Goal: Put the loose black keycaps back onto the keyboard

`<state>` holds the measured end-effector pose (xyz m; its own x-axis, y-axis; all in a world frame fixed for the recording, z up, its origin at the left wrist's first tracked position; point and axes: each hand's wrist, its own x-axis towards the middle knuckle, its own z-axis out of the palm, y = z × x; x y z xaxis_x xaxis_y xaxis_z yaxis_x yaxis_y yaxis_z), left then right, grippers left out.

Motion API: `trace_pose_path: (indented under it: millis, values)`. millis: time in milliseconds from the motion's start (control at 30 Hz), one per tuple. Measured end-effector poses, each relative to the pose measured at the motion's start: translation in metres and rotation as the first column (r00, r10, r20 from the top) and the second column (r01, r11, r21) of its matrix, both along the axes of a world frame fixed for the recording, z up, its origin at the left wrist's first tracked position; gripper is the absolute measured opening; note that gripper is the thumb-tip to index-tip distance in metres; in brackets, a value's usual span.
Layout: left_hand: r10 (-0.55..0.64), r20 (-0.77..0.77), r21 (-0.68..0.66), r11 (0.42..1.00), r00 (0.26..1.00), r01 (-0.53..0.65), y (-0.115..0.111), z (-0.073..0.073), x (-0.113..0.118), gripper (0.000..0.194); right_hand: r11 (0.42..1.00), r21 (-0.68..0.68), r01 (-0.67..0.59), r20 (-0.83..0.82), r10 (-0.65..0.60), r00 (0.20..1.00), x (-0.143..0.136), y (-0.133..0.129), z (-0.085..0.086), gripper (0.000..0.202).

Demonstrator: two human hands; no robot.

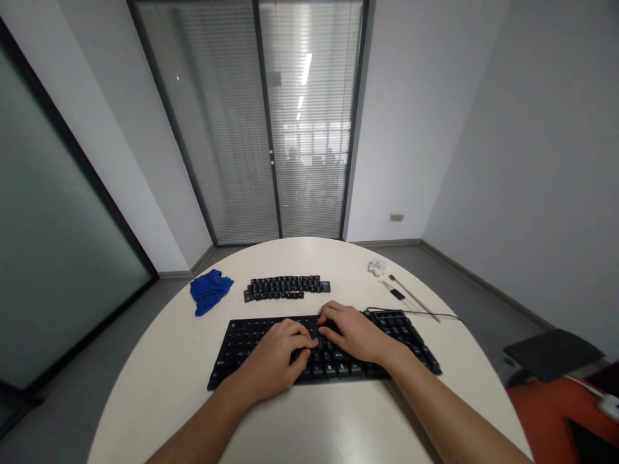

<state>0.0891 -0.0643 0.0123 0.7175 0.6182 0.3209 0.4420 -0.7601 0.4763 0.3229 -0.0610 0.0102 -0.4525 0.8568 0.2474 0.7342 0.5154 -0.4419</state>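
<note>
A black keyboard (333, 368) lies across the table in front of me, and both hands rest over its middle. My left hand (278, 357) is bent inward, its thumb and index fingertip close together near the central keys. Just beyond it, my right hand (355, 332) reaches in from the right with thumb and index finger nearly meeting in a pinch. Anything between the fingertips of either hand is too small or hidden to make out. Loose black keycaps (285, 285) sit in rows behind the keyboard. My hands and wrists cover part of the keys.
A crumpled blue cloth (209, 291) lies at the back left of the round white table (164, 386). To the back right are a crumpled white wad (376, 267), a thin brush (413, 298) and a small black-ended tool (397, 294). The keyboard's cable (435, 314) runs off the right edge.
</note>
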Motion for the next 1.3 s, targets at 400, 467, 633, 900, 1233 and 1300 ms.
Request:
trace_pose_path:
  millis: [400,467,633,900,1233,1300]
  values:
    - [-0.082,-0.091,0.14,0.986,0.992,0.094,0.002,0.007,-0.006,0.025,1.0,-0.006,-0.006,-0.004,0.006,1.0,0.0,0.001,-0.001,0.008]
    - [-0.086,-0.099,0.149,0.984,0.991,0.1,0.001,0.007,-0.005,0.025,1.0,-0.008,-0.007,-0.003,0.007,1.0,0.0,0.001,-0.001,0.007]
    - [-0.092,-0.117,0.139,0.984,0.989,0.108,-0.002,0.008,-0.004,0.028,1.0,0.001,-0.01,-0.003,0.01,1.0,-0.001,0.001,-0.001,0.008]
    - [-0.086,-0.138,0.154,0.982,0.987,0.107,-0.001,0.009,-0.004,0.027,1.0,0.002,-0.01,0.006,0.01,1.0,0.0,0.001,-0.002,0.009]
    - [-0.1,-0.103,0.125,0.986,0.99,0.113,0.0,0.011,-0.007,0.021,1.0,-0.005,-0.003,0.025,0.003,1.0,-0.001,0.0,0.001,0.009]
    - [-0.089,-0.108,0.106,0.989,0.99,0.101,0.002,0.012,-0.009,0.023,1.0,-0.003,-0.001,0.025,0.001,1.0,-0.002,-0.001,0.002,0.01]
